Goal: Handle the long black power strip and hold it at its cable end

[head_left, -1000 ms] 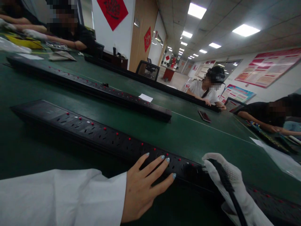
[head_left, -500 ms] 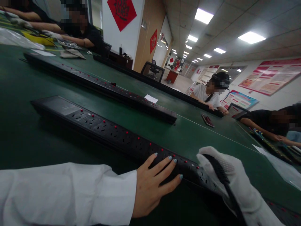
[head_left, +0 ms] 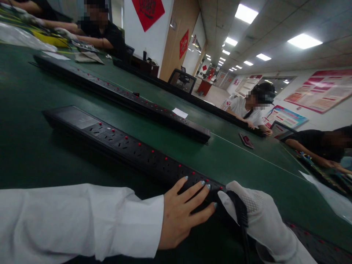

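A long black power strip with a row of sockets and red dots lies slantwise across the green table. My bare left hand rests on it with fingers spread. Just to the right, my right hand, in a white glove, grips a black plug whose cord hangs down towards me. The plug is against the strip close to my left fingertips; its pins are hidden, so I cannot tell whether they are in a socket.
A second power strip lies beyond, with a white paper slip by it. Further off are a long black bar, a phone and a plastic sheet. Several people sit around the green table.
My right hand has moved left with the plug, down against the strip near my left hand. My left hand stays on the strip. The whole view has shifted slightly.
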The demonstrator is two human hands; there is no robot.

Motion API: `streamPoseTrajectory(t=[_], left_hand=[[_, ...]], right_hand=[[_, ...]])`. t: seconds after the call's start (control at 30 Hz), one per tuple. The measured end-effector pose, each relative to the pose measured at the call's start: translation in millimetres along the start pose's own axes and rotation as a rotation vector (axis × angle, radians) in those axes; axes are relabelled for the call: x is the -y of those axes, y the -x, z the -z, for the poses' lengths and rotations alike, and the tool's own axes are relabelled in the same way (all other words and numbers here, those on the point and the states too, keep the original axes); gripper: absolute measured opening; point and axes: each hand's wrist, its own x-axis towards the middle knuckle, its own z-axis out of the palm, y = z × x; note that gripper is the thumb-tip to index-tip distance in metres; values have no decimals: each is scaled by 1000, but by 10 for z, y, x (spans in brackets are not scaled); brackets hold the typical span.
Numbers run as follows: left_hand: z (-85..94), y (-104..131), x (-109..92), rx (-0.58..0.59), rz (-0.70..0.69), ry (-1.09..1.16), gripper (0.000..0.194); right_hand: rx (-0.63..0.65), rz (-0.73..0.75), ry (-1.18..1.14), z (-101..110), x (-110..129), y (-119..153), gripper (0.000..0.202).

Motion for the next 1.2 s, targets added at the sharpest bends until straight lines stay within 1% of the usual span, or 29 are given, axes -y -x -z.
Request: streamPoseTrajectory(t=[0.13,0.27,0.4,0.53,0.7,0.8,0.9,1.03,1.2], left_hand=[[-1,1,2,-5,-3,-12,75],[15,-1,5,15,-6,-7,76],[34,-7,9,40,-4,-1,73],[43,-8,16,57,-14,6,71],[45,-4,18,63,-13,25,67],[39,-3,17,61,-9,31,67],[25,-5,8,51,-4,22,69],[15,-9,-7,35,11,-2,70],[47,-11,-1,68,9,0,74]], right_hand=[[53,-41,-108,32,16,6,24],[193,-138,-300,87,-22,-26,23],[336,-250,-515,102,-117,-71,25],[415,-284,-642,95,-194,-128,30],[402,-294,-615,99,-182,-167,32],[402,-277,-564,82,-169,-170,33],[374,-260,-491,36,-171,-168,34],[286,-249,-403,-34,-151,-143,37],[142,-193,-143,-44,-101,-70,38]])
